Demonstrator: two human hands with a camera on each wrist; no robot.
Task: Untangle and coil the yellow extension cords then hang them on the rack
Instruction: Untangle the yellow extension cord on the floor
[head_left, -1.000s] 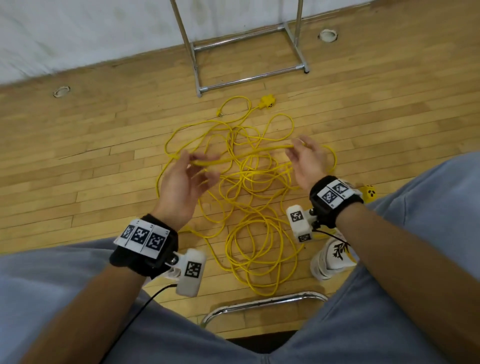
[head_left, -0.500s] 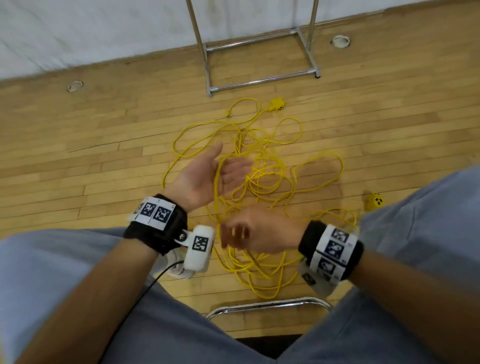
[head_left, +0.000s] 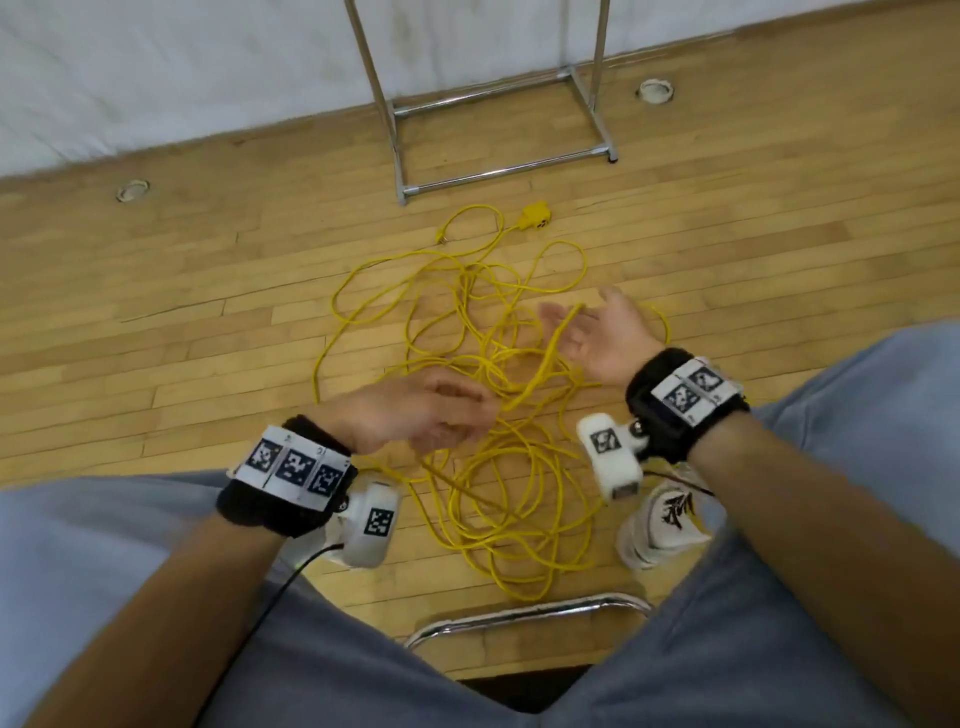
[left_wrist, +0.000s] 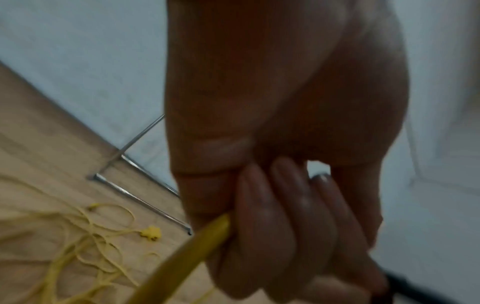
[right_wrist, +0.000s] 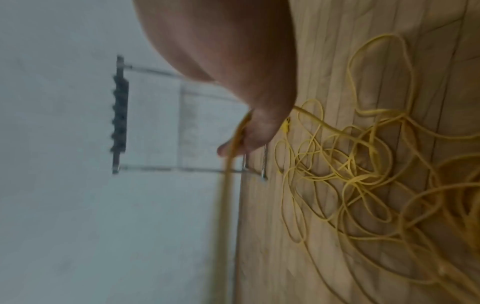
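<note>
1. The left hand (head_left: 415, 410) sits left of centre in the head view, fingers (left_wrist: 262, 222) curled round a strand of the yellow extension cords (head_left: 498, 457).
2. That strand runs taut up and right to the right hand (head_left: 605, 338).
3. The cords lie tangled on the wooden floor (head_left: 182, 312) at mid-frame, a yellow socket end (head_left: 535, 215) at their upper edge.
4. The metal rack (head_left: 498, 130) stands at upper centre, against the white wall (head_left: 182, 67).
5. The right hand, right of centre, is palm-up with fingers spread loosely; the strand lies across it.
6. A white shoe (head_left: 662, 525) rests at lower right.
</note>
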